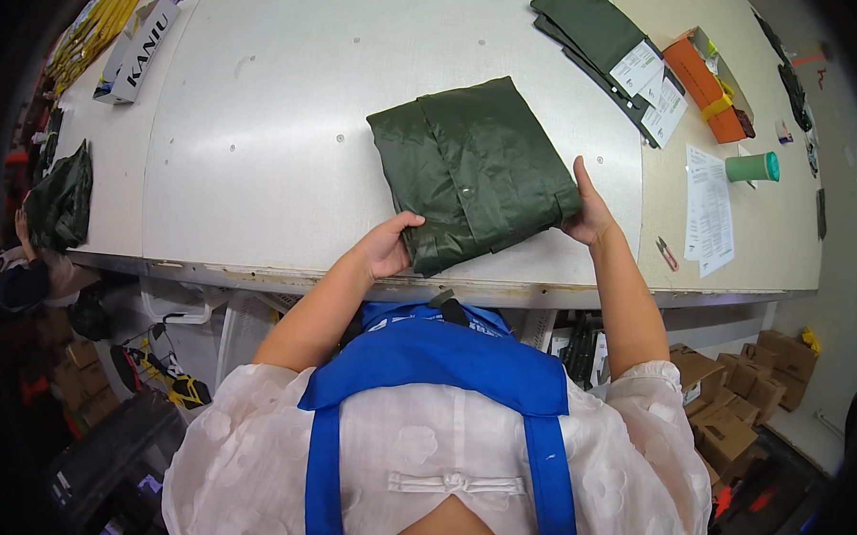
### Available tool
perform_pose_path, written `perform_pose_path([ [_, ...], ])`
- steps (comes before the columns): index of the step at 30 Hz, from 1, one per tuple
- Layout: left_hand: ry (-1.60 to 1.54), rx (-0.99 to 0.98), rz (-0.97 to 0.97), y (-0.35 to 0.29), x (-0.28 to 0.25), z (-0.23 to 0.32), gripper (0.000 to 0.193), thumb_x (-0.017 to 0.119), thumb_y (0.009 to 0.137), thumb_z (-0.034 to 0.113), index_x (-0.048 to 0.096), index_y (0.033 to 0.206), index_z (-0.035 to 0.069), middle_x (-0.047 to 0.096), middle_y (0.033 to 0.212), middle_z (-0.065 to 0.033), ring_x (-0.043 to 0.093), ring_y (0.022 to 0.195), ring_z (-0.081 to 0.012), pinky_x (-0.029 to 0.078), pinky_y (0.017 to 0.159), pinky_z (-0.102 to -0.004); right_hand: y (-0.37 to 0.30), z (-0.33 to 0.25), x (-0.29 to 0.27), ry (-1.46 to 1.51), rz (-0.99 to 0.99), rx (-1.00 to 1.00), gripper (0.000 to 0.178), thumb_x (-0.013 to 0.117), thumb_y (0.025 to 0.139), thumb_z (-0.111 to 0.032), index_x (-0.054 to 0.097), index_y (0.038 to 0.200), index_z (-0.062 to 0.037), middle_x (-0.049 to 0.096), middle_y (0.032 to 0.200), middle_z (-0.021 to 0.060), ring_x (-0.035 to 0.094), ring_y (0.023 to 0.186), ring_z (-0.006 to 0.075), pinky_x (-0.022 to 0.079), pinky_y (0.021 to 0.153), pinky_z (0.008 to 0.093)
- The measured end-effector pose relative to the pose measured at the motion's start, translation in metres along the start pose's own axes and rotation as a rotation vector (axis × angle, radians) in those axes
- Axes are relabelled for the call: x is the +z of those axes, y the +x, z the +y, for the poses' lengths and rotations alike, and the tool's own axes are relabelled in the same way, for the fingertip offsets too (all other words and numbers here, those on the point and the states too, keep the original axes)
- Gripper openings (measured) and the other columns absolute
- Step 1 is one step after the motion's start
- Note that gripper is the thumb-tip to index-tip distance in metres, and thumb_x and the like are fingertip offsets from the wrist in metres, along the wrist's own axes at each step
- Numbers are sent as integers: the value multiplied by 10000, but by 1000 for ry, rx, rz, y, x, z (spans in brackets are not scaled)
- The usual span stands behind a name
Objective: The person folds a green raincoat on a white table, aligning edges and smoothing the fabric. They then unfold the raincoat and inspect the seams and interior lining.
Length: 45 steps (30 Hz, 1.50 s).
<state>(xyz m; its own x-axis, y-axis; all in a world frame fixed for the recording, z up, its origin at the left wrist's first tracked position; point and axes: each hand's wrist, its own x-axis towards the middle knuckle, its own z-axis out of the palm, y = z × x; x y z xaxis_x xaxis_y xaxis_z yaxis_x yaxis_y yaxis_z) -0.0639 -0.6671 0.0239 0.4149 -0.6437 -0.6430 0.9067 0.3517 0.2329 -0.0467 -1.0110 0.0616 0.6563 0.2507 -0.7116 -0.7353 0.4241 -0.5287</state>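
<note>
A dark green folded garment [481, 160] of shiny, coated-looking fabric lies at an angle over the near part of the table, with a flap and a small snap button on top. My left hand [388, 247] grips its near left corner, thumb on top and the other fingers partly hidden. At its right edge, my right hand [591, 212] holds the side; that thumb points up and away, and the fingers are partly behind the fabric. Whether the bundle rests fully on the table or is slightly lifted, I cannot tell.
Folded green pieces with white tags [601, 46] lie far right, beside an orange box [706, 84]. Nearer are paper sheets [710, 213], a green cylinder [753, 167] and thread snips [667, 253]. At left are a white box [139, 54], crumpled green fabric [61, 199] and another person's hand [23, 226].
</note>
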Motion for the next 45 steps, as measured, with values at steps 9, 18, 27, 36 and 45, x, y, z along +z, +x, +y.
perform_pose_path([
  [9, 89, -13, 100, -6, 10, -18, 529, 679, 846, 244, 475, 1271, 3, 603, 1183, -130, 598, 1071, -257, 485, 919, -420, 12, -18, 12, -350, 134, 186, 672, 737, 759, -415, 529, 1231, 15, 602, 1182, 150, 610, 1023, 230, 488, 907, 329],
  [18, 135, 176, 254, -6, 25, -43, 479, 668, 811, 60, 493, 1253, 0, 590, 1178, -141, 587, 1053, -252, 484, 901, -373, 28, -27, 41, -847, -2, 102, 744, 785, 648, -121, 429, 1279, 48, 612, 1133, 169, 599, 1050, 260, 500, 887, 368],
  [27, 202, 401, 417, 31, 28, -66, 396, 614, 868, 190, 528, 1212, 12, 598, 1143, -84, 577, 1007, -201, 478, 838, -319, -14, 29, 152, -1870, 168, -823, 351, 620, 656, -94, 452, 938, 29, 555, 821, 227, 589, 732, 385, 486, 645, 470],
  [36, 83, 75, 265, 15, 40, -57, 344, 515, 928, 372, 533, 1175, 133, 574, 1097, -38, 562, 903, -140, 489, 695, -276, -19, 80, 157, -2148, 233, -709, 1157, 855, 461, -484, 341, 1244, 196, 419, 1214, 322, 418, 1161, 436, 289, 1042, 505],
  [45, 717, 175, -49, -89, 45, 39, 358, 617, 890, 226, 565, 1141, -24, 645, 1002, -134, 657, 785, -177, 563, 631, -287, 0, 27, 136, -1911, 105, -230, 801, 781, 571, -222, 385, 1209, 58, 576, 1044, 255, 577, 985, 398, 494, 839, 429],
])
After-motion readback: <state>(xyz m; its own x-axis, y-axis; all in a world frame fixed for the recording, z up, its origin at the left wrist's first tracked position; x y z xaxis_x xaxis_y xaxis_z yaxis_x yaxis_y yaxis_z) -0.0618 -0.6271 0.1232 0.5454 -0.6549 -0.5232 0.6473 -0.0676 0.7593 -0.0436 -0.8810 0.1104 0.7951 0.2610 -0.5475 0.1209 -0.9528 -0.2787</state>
